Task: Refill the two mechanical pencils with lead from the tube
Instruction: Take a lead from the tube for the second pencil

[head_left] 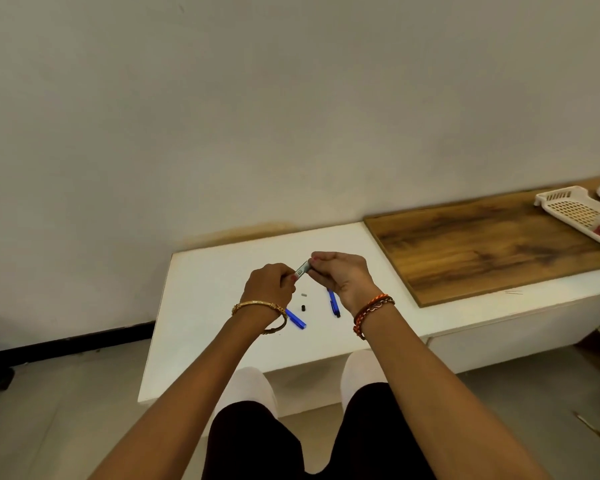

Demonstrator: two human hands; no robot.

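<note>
Both hands raised over bench [222, 271]. Left hand [269, 284] and right hand [340, 275] pinching tube [302, 269] ends, each grip curled tight. Two pencils [296, 319] [333, 303], small caps [303, 308] lying below.

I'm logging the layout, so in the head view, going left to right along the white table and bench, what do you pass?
Left hand → lead tube → right hand → wooden board → white basket.
</note>
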